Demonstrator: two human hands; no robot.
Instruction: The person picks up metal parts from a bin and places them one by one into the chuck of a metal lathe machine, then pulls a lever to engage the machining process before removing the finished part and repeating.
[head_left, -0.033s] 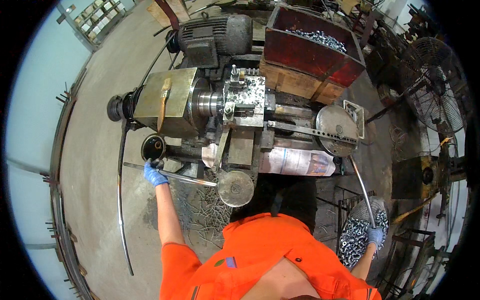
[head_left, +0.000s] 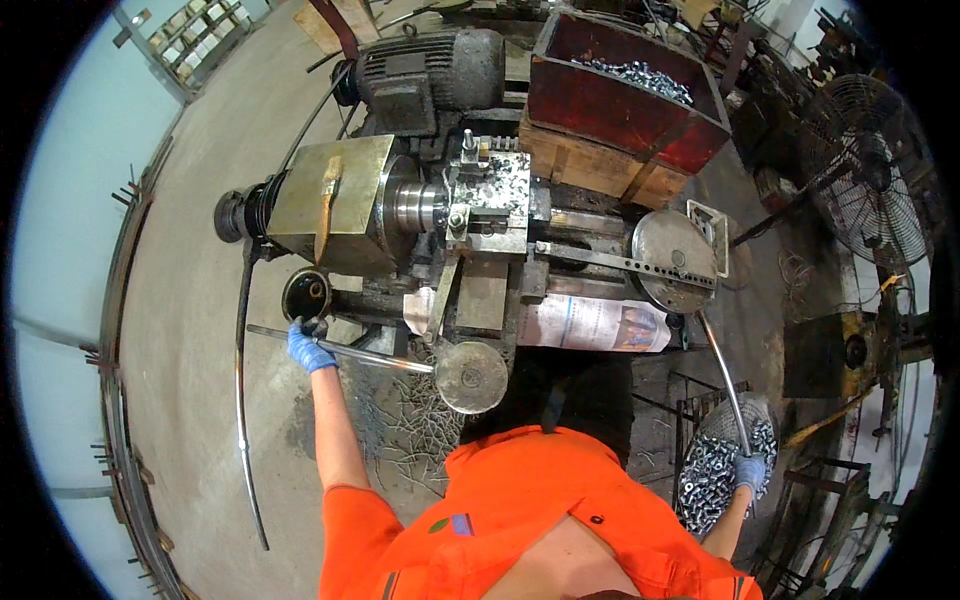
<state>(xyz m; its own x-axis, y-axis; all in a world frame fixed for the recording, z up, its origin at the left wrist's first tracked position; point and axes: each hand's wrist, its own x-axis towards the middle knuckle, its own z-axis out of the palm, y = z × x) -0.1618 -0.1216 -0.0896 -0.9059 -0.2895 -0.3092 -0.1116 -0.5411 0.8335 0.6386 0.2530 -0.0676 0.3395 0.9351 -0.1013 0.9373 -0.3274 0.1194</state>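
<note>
My left hand [head_left: 311, 347], in a blue glove, is closed around a steel lever bar [head_left: 385, 358] at the machine's front left. The bar joins a round metal hub [head_left: 471, 377]. Just beyond my fingertips, which look dark, is a round black cup-shaped part [head_left: 306, 295]. Far to the right, my other gloved hand, the right [head_left: 749, 472], grips the lower end of a long lever rod [head_left: 724, 380] running down from a large metal disc [head_left: 672, 262]. Beneath that hand sits a basket full of small shiny metal parts [head_left: 712, 480]. Between the two levers stands the lathe-like machine's tool slide [head_left: 500, 190], scattered with chips.
A brush [head_left: 326, 210] lies on the metal headstock cover [head_left: 290, 190]. Behind are a motor [head_left: 435, 75] and a red bin [head_left: 625, 115] of metal parts on a wooden crate [head_left: 590, 165]. Curly metal shavings [head_left: 420, 425] litter the floor. A large fan [head_left: 865, 165] stands at right.
</note>
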